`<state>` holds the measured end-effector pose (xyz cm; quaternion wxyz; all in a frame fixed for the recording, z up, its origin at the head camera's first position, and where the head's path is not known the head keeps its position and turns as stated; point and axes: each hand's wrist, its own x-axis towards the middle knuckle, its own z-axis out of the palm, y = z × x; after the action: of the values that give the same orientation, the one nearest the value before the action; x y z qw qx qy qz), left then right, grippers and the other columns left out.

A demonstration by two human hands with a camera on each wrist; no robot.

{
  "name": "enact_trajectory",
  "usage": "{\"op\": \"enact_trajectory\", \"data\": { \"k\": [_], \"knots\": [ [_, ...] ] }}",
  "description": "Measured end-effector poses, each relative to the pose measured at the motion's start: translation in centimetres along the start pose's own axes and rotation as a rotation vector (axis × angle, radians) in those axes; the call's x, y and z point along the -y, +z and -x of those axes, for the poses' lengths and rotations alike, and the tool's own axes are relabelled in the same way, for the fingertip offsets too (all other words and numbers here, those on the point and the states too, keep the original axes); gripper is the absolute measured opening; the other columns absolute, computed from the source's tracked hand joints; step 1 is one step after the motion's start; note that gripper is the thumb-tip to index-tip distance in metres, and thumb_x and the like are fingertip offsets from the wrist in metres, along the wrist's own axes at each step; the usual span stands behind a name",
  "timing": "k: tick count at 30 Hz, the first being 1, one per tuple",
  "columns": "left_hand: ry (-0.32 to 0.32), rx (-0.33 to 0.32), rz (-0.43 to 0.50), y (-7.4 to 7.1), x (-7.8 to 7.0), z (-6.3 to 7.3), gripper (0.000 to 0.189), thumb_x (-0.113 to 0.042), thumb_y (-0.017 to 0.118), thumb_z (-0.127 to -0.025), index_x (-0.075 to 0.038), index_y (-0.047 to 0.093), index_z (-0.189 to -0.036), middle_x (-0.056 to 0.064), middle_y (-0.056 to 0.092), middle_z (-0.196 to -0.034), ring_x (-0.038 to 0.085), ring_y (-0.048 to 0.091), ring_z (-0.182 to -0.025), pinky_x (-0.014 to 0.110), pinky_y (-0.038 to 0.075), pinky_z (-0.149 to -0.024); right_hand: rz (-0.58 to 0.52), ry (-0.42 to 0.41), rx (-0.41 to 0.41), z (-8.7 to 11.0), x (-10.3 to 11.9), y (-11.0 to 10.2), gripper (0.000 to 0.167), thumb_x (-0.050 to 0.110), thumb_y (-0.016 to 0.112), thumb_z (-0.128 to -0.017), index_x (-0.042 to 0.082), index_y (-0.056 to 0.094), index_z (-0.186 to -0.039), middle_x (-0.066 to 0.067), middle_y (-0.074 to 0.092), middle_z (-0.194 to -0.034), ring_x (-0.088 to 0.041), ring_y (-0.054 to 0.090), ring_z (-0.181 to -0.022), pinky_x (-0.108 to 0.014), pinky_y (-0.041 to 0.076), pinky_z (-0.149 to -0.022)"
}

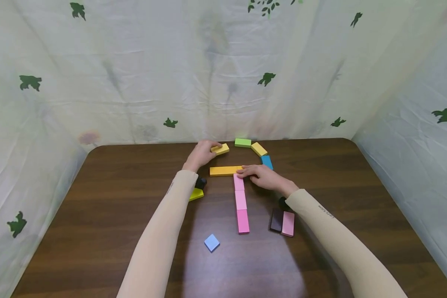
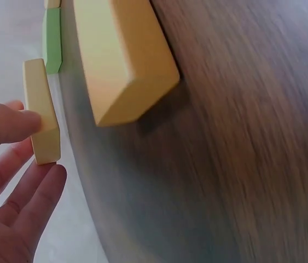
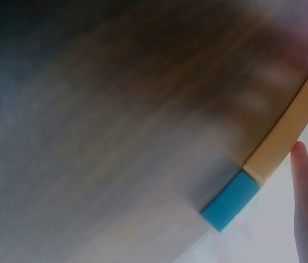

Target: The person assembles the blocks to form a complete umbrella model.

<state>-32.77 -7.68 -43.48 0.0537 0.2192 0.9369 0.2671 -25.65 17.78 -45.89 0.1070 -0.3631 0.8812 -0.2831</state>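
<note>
My left hand (image 1: 201,154) pinches a yellow wooden block (image 1: 222,149) near the table's back edge. In the left wrist view the thumb lies on that block (image 2: 41,112) with fingers beneath. A green block (image 1: 243,142), another yellow block (image 1: 259,149) and a blue block (image 1: 267,162) curve round to its right. My right hand (image 1: 265,177) touches the side of an orange block (image 3: 288,129) with extended fingertips; in the head view it partly covers the orange row (image 1: 222,171). Pink blocks (image 1: 240,200) run from that row toward me.
A light blue square block (image 1: 212,243) lies nearer me. Right of the pink line are a dark block (image 1: 276,220) and a pink block (image 1: 288,224). A yellow-green block (image 1: 196,194) is partly hidden by my left forearm. Behind the table hangs a pale curtain (image 1: 134,74).
</note>
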Motion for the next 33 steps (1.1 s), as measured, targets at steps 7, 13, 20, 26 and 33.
{"op": "enact_trajectory", "data": {
  "k": [7,13,20,26,33],
  "knots": [
    [-0.024,-0.006,-0.036,0.7,-0.5,-1.3,0.032,-0.003,0.058,-0.092,-0.006,0.065,-0.124,0.012,0.06,-0.126,0.027,0.05,-0.121,0.039,0.037,-0.102,-0.018,0.009,-0.004,0.2,0.1,0.1,0.042,-0.007,0.049,-0.091,0.008,0.063,-0.127,-0.003,0.056,-0.134,-0.023,0.041,-0.133,-0.043,0.035,-0.105],
    [-0.039,0.006,-0.057,0.8,-0.9,-2.0,0.032,-0.002,0.058,-0.093,-0.006,0.065,-0.124,0.012,0.059,-0.127,0.027,0.051,-0.121,0.039,0.039,-0.101,-0.009,-0.004,-0.01,0.2,0.3,0.0,0.042,-0.008,0.049,-0.091,0.007,0.063,-0.127,-0.004,0.057,-0.133,-0.025,0.041,-0.132,-0.043,0.035,-0.104],
    [-0.025,-0.019,-0.119,1.0,-1.1,-2.4,0.031,0.001,0.059,-0.091,-0.005,0.066,-0.121,0.013,0.061,-0.124,0.028,0.051,-0.12,0.039,0.038,-0.101,0.004,-0.033,-0.025,0.2,0.3,0.0,0.042,-0.01,0.049,-0.089,0.005,0.064,-0.125,-0.005,0.058,-0.131,-0.026,0.043,-0.131,-0.043,0.036,-0.104],
    [-0.022,-0.001,-0.158,1.3,-1.0,-2.4,0.033,0.005,0.056,-0.09,-0.003,0.066,-0.12,0.015,0.06,-0.124,0.029,0.05,-0.12,0.038,0.037,-0.102,0.004,-0.052,-0.041,0.2,0.3,0.0,0.042,-0.011,0.049,-0.088,0.004,0.064,-0.125,-0.006,0.059,-0.131,-0.027,0.044,-0.13,-0.043,0.036,-0.103],
    [-0.038,0.071,-0.185,1.1,-1.5,-1.4,0.033,-0.005,0.056,-0.093,-0.005,0.063,-0.126,0.016,0.052,-0.131,0.031,0.045,-0.124,0.04,0.036,-0.103,-0.004,-0.041,-0.038,0.3,0.3,0.0,0.042,-0.009,0.049,-0.089,0.005,0.064,-0.126,-0.006,0.058,-0.131,-0.026,0.044,-0.13,-0.042,0.036,-0.104]
  ]
}}
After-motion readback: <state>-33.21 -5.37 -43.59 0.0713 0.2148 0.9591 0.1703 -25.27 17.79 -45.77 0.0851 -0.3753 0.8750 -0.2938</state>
